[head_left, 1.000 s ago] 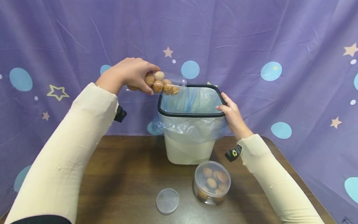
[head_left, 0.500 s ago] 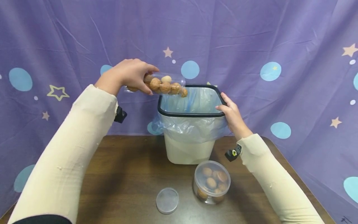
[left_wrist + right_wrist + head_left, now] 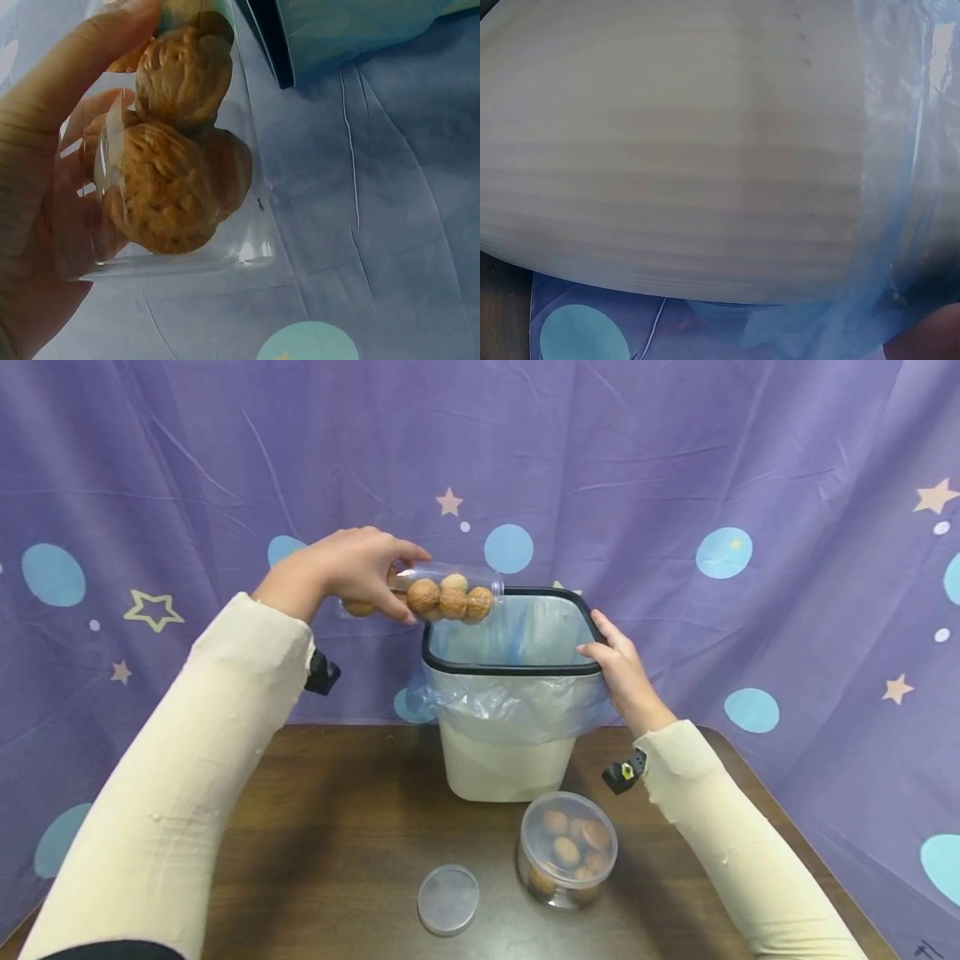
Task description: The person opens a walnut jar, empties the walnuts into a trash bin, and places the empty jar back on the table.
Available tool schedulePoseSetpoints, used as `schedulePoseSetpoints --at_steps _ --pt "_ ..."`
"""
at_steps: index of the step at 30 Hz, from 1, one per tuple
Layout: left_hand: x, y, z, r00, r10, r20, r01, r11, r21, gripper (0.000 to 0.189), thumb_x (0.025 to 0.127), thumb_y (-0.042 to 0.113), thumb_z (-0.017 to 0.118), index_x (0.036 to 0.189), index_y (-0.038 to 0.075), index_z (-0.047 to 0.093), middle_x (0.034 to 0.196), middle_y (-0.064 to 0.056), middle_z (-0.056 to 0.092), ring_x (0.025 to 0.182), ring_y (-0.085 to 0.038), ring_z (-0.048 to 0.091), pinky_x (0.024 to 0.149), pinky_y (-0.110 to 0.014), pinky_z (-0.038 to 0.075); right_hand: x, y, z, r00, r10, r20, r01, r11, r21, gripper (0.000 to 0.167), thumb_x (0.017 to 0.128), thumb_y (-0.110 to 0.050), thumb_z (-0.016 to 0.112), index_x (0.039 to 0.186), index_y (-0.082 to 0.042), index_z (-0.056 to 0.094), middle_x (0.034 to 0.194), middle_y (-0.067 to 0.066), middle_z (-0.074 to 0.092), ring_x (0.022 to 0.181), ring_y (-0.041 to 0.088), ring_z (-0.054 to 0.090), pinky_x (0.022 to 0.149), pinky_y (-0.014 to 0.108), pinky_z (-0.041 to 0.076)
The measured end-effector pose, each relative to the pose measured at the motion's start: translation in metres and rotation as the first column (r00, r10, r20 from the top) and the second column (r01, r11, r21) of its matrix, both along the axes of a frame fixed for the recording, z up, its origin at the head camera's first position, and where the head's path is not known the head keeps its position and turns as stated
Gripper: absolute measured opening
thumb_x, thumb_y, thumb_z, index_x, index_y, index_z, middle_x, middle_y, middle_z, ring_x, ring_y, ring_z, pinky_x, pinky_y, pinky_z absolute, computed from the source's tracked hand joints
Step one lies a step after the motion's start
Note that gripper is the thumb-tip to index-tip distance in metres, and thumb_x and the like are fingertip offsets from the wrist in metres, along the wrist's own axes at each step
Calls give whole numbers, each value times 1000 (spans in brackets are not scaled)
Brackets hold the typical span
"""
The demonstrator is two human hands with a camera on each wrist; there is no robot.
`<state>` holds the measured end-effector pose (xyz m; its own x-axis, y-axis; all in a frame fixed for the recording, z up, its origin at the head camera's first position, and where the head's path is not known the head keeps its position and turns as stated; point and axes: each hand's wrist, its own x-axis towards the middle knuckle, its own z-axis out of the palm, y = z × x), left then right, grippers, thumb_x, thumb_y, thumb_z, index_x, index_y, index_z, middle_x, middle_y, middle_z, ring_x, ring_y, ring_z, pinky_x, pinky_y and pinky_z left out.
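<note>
My left hand (image 3: 360, 568) grips a clear plastic jar (image 3: 486, 578) that lies nearly on its side, its mouth over the left rim of a trash bin (image 3: 510, 768). Several walnuts (image 3: 453, 602) sit inside the jar; the left wrist view shows walnuts (image 3: 166, 187) close to its base. With thumb and fingers, my right hand (image 3: 624, 664) holds the bin's black rim at the right. A thin bluish bag (image 3: 517, 706) lines the bin and folds over its outside. The bin's floor is hidden. The right wrist view is filled by the bin's pale wall (image 3: 667, 150).
On the brown table (image 3: 322, 843), a lidded round tub (image 3: 570, 852) with several walnuts stands in front of the bin. A loose clear lid (image 3: 448, 900) lies left of it. A purple curtain (image 3: 637, 460) hangs behind the table.
Walnuts have slid along the jar towards its mouth; one that was leaving the mouth half a second ago is out of sight now. The left hand has dipped slightly. The right hand stays put.
</note>
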<state>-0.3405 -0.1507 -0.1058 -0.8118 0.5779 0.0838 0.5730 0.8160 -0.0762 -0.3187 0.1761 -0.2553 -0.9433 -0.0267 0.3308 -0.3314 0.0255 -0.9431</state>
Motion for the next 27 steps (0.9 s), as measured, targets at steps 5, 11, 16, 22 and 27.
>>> schedulePoseSetpoints --at_steps 5,11,16,22,27 --pt "1 0 -2 1000 12 -10 -12 1000 -17 85 70 47 77 141 16 44 119 -12 59 102 -27 53 84 -48 44 1 0 1 1000 1 -5 -1 1000 2 73 82 -3 48 148 1 18 156 11 17 141 15 18 115 29 15" --pt "0 -2 -5 1000 -14 0 14 1000 19 83 69 44 79 139 14 46 119 -12 61 99 -25 55 82 -44 45 2 0 -1 1000 -22 -10 22 999 32 71 83 -5 48 148 0 21 155 11 20 140 15 20 115 28 17" --pt "1 0 -7 1000 -12 -28 12 1000 9 83 69 44 79 140 15 46 119 -11 61 102 -26 55 84 -47 44 3 0 -1 999 -38 -25 39 999 38 70 83 -5 48 148 -1 23 154 12 22 139 15 22 115 29 18" --pt "3 5 -6 999 -26 -23 26 1000 10 83 69 43 79 140 16 46 115 -10 61 97 -26 55 81 -46 45 5 0 0 999 -32 -27 33 998 44 70 83 -5 48 148 0 22 154 12 22 139 15 22 115 29 18" --pt "3 7 -7 999 -24 -36 24 1000 6 82 69 43 79 139 17 47 110 -8 62 93 -25 55 78 -44 45 5 0 0 999 -30 -24 31 998 50 70 83 -5 47 148 -1 22 154 11 21 140 14 20 115 29 18"
